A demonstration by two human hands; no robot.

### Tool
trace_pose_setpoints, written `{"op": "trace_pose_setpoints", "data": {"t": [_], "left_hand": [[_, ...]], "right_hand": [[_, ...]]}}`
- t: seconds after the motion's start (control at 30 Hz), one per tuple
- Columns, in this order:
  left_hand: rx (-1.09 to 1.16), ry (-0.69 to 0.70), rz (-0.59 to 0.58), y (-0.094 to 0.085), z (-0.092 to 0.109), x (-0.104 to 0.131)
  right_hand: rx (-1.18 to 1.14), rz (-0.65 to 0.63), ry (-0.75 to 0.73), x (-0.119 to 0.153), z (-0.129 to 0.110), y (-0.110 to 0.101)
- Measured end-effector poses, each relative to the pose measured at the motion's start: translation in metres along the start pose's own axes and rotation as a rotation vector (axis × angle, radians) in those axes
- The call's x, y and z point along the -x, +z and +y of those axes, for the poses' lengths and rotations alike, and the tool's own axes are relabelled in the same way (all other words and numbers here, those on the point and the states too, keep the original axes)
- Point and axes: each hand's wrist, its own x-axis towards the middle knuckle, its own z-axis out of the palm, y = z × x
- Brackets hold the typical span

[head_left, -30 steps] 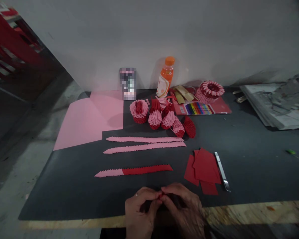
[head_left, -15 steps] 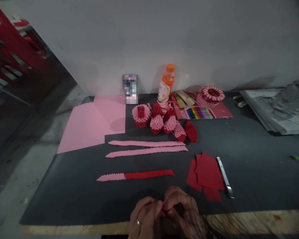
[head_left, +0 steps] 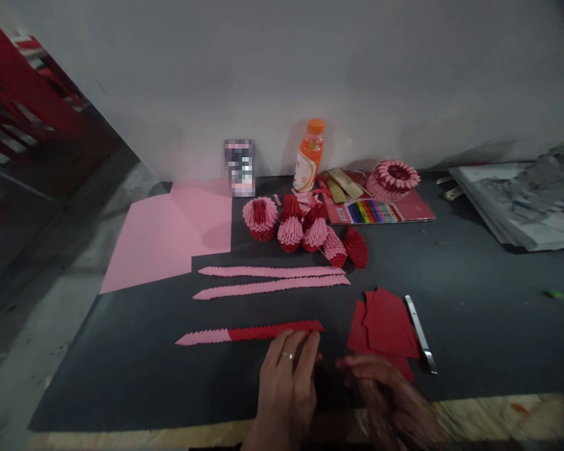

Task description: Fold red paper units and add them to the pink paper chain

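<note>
My left hand point(head_left: 289, 376), with a ring on one finger, is at the red end of a zigzag-edged row of folded paper pieces point(head_left: 249, 333), pink on the left and red on the right. Its fingers are bent close together, and the tips and anything between them are hidden. Blurred by motion, my right hand point(head_left: 388, 391) is just below a small stack of red paper rectangles point(head_left: 392, 326); what its fingers hold does not show. A silver box cutter point(head_left: 420, 335) lies along the stack's right side. Two pink folded-paper rows point(head_left: 272, 288) lie farther back.
Pink sheets point(head_left: 164, 238) cover the back left. Against the wall stand a pixelated upright rectangle point(head_left: 239, 168) and an orange drink bottle point(head_left: 309, 156). Several folded-paper models point(head_left: 290, 228) and a round paper basket point(head_left: 392, 181) sit in front. A paper pile point(head_left: 512, 213) lies right.
My hands have parted from a pinch around a small red piece. The left moved forward to the pink-and-red row; the right moved rightward toward the red stack. The view shifted slightly.
</note>
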Motion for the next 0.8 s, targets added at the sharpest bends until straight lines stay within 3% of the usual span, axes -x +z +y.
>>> {"op": "trace_pose_setpoints", "data": {"t": [0.2, 0.33, 0.5, 0.8], "left_hand": [[-0.311, -0.012, -0.122, 0.03, -0.003, -0.017], [-0.22, -0.018, -0.173, 0.012, -0.012, -0.021], [-0.062, 0.018, -0.173, -0.018, -0.027, -0.004], [0.061, 0.059, -0.147, -0.017, -0.044, 0.013]], "right_hand": [[0.182, -0.01, -0.047, -0.014, 0.008, -0.022], [0.189, 0.022, -0.033, -0.002, 0.021, -0.015], [0.21, -0.018, -0.054, 0.016, 0.028, 0.006], [0.281, 0.022, -0.068, 0.018, 0.022, 0.043]]}}
